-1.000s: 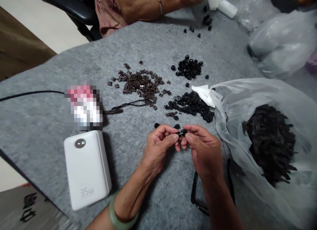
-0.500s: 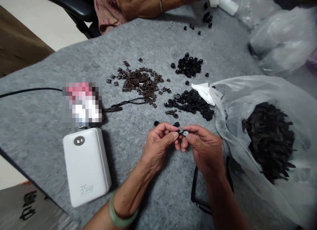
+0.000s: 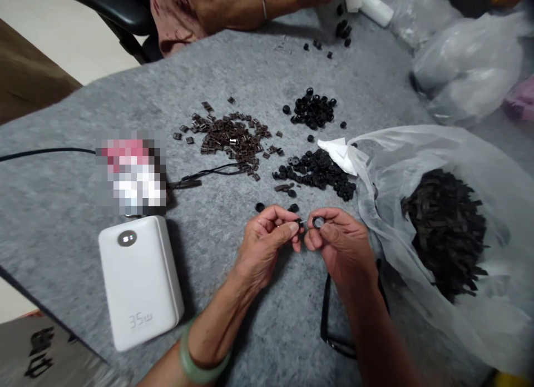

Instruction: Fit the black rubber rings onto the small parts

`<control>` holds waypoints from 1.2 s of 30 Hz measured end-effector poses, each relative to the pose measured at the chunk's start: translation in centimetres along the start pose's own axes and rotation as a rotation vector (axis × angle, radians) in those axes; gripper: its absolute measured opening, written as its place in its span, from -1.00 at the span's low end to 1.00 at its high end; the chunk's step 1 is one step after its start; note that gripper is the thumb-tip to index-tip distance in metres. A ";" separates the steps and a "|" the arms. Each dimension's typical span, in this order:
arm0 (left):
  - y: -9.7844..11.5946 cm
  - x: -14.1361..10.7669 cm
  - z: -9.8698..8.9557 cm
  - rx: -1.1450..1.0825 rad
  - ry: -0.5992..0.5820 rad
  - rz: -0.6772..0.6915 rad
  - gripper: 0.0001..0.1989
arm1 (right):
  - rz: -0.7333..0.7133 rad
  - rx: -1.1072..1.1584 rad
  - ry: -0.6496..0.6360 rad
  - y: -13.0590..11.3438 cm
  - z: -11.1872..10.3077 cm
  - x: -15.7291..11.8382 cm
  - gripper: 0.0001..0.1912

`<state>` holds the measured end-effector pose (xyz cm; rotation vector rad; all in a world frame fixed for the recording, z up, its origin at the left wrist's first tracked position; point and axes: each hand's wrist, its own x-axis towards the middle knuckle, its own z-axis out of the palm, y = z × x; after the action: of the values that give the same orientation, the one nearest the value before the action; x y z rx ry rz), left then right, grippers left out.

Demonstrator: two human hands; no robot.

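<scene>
My left hand (image 3: 269, 237) is closed in a pinch on a tiny dark piece with a light tip, mostly hidden by the thumb and finger. Just to its right, my right hand (image 3: 344, 239) grips a small round black cap (image 3: 318, 222), its pale hollow side facing up. The two held pieces are slightly apart. Beyond my hands lies a pile of black round discs (image 3: 323, 173). Farther off are a heap of black caps (image 3: 314, 110) and a heap of small brown clips (image 3: 233, 137). Two loose black caps rest by my left fingertips.
At the left stands a white power bank (image 3: 139, 281); a black cord lies beyond it. A clear plastic bag (image 3: 387, 253) of dark strips (image 3: 446, 231) is on the right. Black-framed glasses (image 3: 324, 314) lie under my right forearm. Another person's arm (image 3: 233, 9) rests at the far edge.
My hands have moved slightly apart, widening the gap between the two small pieces. The round cap has shifted right with my right hand. The whole view has drifted a little.
</scene>
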<state>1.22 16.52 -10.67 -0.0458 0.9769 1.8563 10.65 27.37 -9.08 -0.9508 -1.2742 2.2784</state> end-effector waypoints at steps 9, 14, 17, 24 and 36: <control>-0.3 0.0 0.0 -0.009 -0.046 0.044 -0.80 | 0.127 0.148 -0.073 0.9 -0.7 0.5 -0.62; -0.3 -0.1 0.1 0.020 -0.060 0.052 -0.80 | 0.141 0.128 -0.077 1.1 -0.4 0.3 -0.62; -0.1 -0.2 0.3 0.023 -0.068 0.060 -0.80 | 0.090 0.075 -0.044 1.0 -0.1 0.2 -0.65; 0.0 -0.2 0.4 0.078 -0.071 0.079 -0.85 | -0.081 -0.153 -0.017 0.6 -0.3 0.1 -0.77; -0.2 -0.2 0.3 0.099 -0.017 0.067 -0.82 | -0.237 -0.503 0.048 0.3 -0.2 -0.5 -0.84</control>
<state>1.57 16.61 -10.52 0.0625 1.0689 1.8636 11.16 26.98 -9.21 -0.9385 -1.8754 1.7778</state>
